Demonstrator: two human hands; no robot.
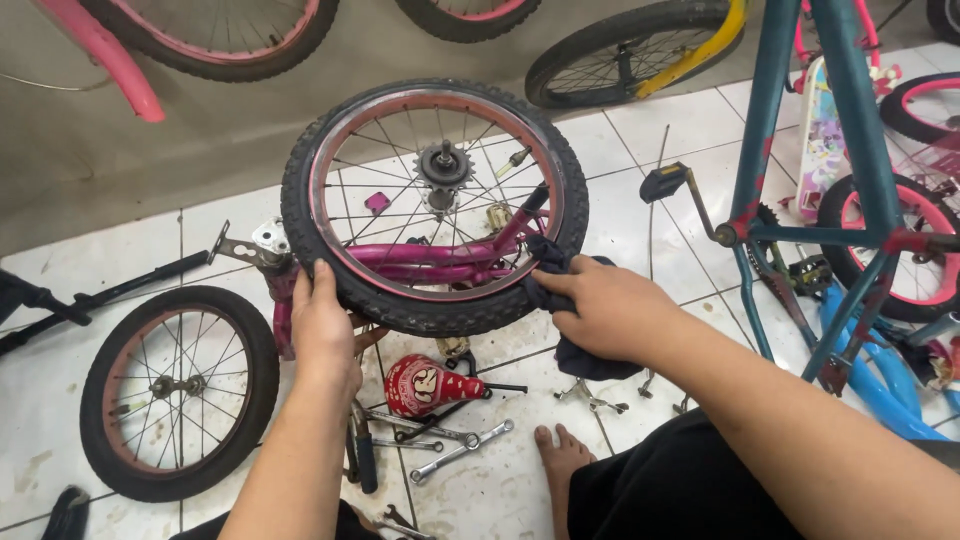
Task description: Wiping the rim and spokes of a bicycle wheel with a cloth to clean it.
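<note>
While I sit on the white tiled floor (640, 130), my left hand (322, 325) has its grip pressed flat against the tyre of the small bicycle wheel (435, 205), which stands upright above a pink frame (430, 262). My right hand (605, 305) pinches a dark cloth (585, 355) against the tyre's right side. A second wheel (178, 392) lies flat at left; spanners (455, 450) and a red saddle (425, 385) lie just below. A grey wall (200, 130) with leaning wheels closes the room behind; a blue frame (840, 150) stands at right.
</note>
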